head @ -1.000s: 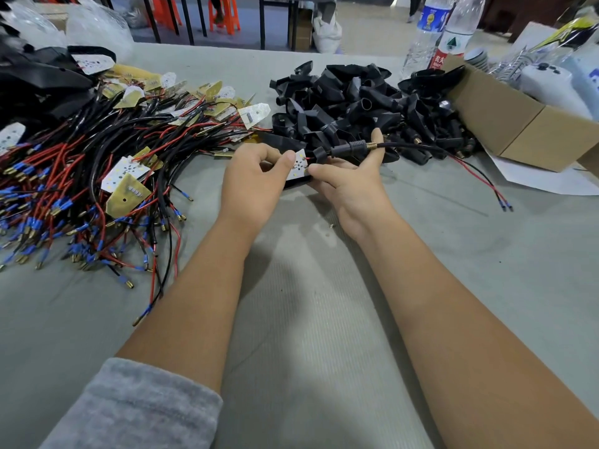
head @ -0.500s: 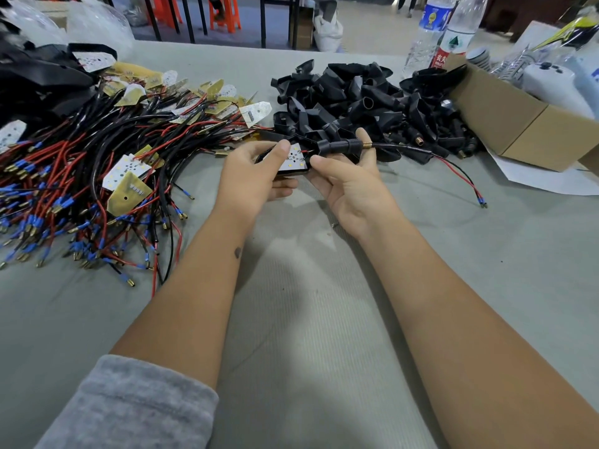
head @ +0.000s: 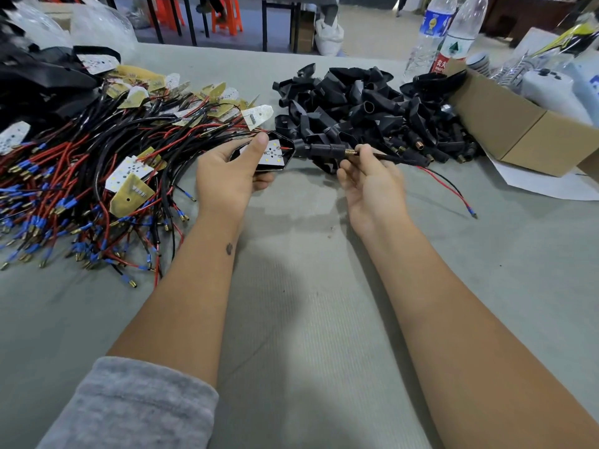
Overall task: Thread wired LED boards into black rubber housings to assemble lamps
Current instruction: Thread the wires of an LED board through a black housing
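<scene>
My left hand (head: 227,176) grips a black rubber housing (head: 319,149) by its wide head, thumb pressed on the white LED board (head: 274,153) seated inside. The housing's neck points right and ends in a brass fitting. My right hand (head: 372,179) pinches the black cable (head: 402,160) just past that fitting. The cable's red and black wires trail right across the table to a blue-tipped end (head: 471,212).
A heap of wired LED boards (head: 97,176) with red and black leads lies at left. A pile of black rubber housings (head: 366,108) sits behind the hands. A cardboard box (head: 525,131) and two water bottles (head: 444,34) stand at back right. White paper lies under the box.
Both hands moved apart. The LED board has slid into the housing head under my left thumb. My right hand drew the cable rightward, and the wire's free end lies nearer to me.
</scene>
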The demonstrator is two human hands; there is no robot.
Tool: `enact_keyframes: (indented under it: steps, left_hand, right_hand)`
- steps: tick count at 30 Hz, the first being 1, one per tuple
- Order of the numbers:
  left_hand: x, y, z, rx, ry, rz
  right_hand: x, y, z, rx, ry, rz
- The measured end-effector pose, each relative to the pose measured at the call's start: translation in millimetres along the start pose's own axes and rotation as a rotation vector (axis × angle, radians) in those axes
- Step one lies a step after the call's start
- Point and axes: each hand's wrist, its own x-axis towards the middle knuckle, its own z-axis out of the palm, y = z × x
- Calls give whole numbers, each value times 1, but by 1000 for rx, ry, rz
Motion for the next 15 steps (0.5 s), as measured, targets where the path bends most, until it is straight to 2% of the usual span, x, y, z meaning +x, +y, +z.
enact_keyframes:
  steps: [9,15]
  left_hand:
    - [3,-1,-5,4,34,-10]
    - [6,0,-8,-32,61,-19]
  right_hand:
    - [-4,-1,0,-21,-42,-78]
    - [-5,-3,0,-3,-87,-65]
